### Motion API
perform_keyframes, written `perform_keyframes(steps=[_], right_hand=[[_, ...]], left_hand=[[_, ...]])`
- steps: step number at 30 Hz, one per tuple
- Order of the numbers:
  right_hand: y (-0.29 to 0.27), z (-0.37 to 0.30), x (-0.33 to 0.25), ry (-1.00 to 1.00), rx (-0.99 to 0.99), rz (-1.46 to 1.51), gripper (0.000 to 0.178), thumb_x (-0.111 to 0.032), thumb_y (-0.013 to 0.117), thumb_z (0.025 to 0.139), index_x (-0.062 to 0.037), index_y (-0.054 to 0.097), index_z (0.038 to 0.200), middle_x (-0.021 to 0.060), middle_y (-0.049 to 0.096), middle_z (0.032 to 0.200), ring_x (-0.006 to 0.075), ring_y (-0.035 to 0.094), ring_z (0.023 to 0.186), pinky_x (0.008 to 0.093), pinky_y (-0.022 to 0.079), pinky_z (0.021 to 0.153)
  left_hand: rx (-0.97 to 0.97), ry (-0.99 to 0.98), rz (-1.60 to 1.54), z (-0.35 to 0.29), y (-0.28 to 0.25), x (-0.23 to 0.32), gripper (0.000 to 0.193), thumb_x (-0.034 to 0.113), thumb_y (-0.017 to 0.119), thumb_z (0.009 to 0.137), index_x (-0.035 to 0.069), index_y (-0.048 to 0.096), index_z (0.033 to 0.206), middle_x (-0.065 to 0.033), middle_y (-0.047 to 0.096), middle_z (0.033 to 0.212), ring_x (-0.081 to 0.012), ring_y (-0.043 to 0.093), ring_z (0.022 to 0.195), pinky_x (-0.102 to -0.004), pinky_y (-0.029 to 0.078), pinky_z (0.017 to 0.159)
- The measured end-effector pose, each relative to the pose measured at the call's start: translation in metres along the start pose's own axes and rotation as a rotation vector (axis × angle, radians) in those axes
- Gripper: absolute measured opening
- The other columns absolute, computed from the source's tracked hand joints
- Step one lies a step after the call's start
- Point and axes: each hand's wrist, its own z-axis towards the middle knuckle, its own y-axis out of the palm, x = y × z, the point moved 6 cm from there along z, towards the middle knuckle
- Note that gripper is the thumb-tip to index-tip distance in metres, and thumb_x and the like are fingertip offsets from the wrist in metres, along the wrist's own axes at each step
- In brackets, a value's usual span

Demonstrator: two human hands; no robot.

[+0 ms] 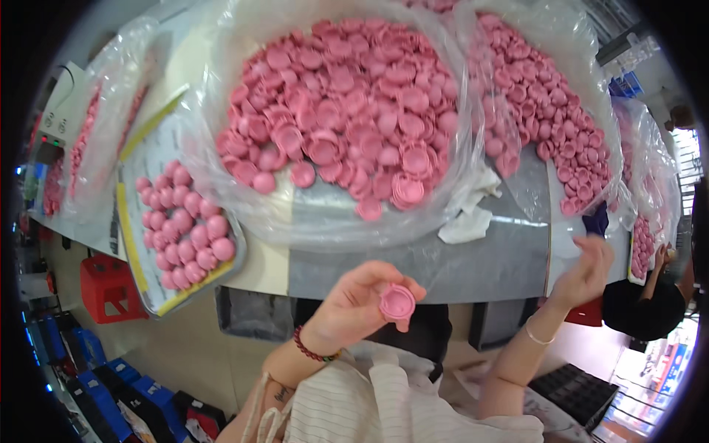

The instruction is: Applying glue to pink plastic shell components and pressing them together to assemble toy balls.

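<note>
My left hand (pixel 358 299) is in front of the table edge, its thumb and fingers pinching a small pink cup-shaped piece (pixel 397 303). The round hollow side of the piece faces up, and a small tab sticks out at its lower rim. Off to the right, my right hand (pixel 586 273) is raised at the table edge with its fingers curled together. A small dark purple thing (pixel 597 219) shows right at its fingertips. What it is, and whether the fingers grip it, is unclear. A large clear plastic bag (pixel 258 229) lies open before me, full of loose pink cups and domes (pixel 347 111).
On the left, a yellow-edged tray (pixel 151 295) holds several rows of pink balls (pixel 185 229). A second bag of pink pieces (pixel 539 96) lies at the right. Crumpled white tissue (pixel 465 221) is between them. A red stool (pixel 111 288) stands below left; another person (pixel 650 303) is at far right.
</note>
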Motion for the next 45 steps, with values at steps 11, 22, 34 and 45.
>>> perform_keyframes(steps=[11,22,34,45], right_hand=[[0.157,0.022,0.015,-0.139,-0.773,-0.117,0.010,-0.004,0.053,0.072,0.0006,0.050,0.080,0.0121,0.051,0.077,0.0271,0.052,0.071,0.0365,0.041,0.064],[0.149,0.031,0.015,-0.117,-0.695,-0.106,0.013,-0.004,0.053,0.073,0.0014,0.051,0.085,0.0103,0.053,0.073,0.0225,0.052,0.064,0.0295,0.041,0.059],[0.104,-0.004,-0.057,0.364,-0.861,0.349,0.014,-0.005,0.056,0.075,-0.0006,0.054,0.088,-0.0018,0.051,0.075,0.0027,0.042,0.061,0.0159,0.033,0.050],[0.087,-0.049,-0.066,0.212,-1.013,0.290,0.023,-0.002,0.057,0.072,-0.0035,0.056,0.095,0.0079,0.049,0.089,0.0137,0.046,0.066,0.0216,0.036,0.056]], left_hand=[[-0.051,-0.001,0.084,-0.010,0.004,0.004,0.040,0.002,0.059,0.074,0.004,0.044,0.111,-0.0204,0.047,0.109,-0.0220,0.056,0.081,-0.0302,0.047,0.071],[-0.050,0.022,0.124,-0.005,-0.002,0.016,0.039,0.002,0.059,0.074,0.004,0.044,0.110,-0.0201,0.046,0.110,-0.0200,0.055,0.083,-0.0290,0.048,0.070],[0.011,0.060,0.174,-0.005,-0.004,0.017,0.037,0.002,0.057,0.075,0.002,0.044,0.110,-0.0177,0.049,0.110,-0.0157,0.054,0.077,-0.0269,0.046,0.067],[0.111,0.092,0.298,0.001,-0.013,0.010,0.039,0.008,0.064,0.071,0.004,0.046,0.105,-0.0202,0.050,0.101,-0.0176,0.056,0.065,-0.0268,0.048,0.053]])
